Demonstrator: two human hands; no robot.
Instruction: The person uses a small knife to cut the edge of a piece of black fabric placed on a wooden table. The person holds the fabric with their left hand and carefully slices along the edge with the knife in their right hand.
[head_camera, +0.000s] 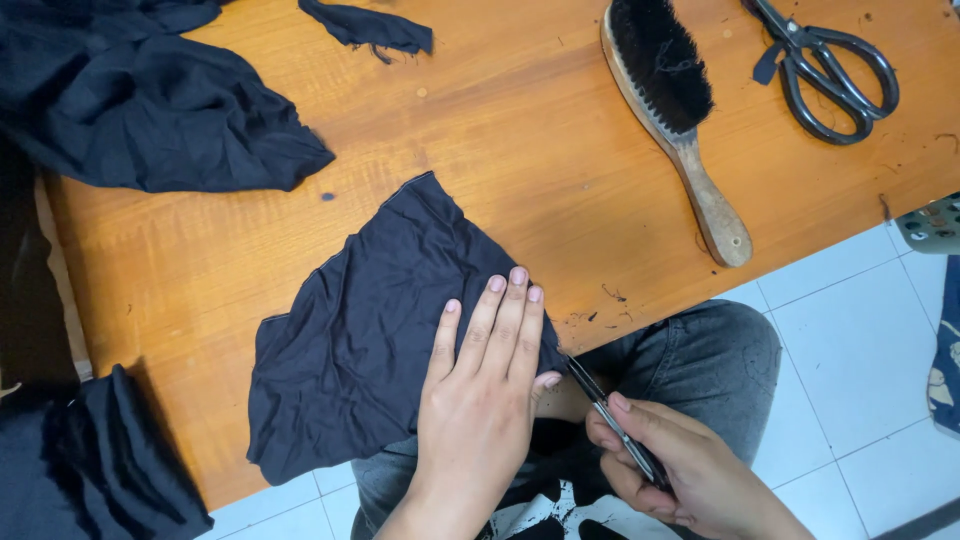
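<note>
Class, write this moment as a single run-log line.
left hand: flat on dark cloth piece | right hand: grips small snips at cloth edge | wooden table: brush, large scissors

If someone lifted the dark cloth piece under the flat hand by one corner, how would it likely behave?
The dark cloth piece would probably hang limp: it is thin, creased, and its edge droops over the wooden table. It looks light, so it could slide when pushed; the left hand presses it flat. The right hand holds small snips at its edge.
</note>
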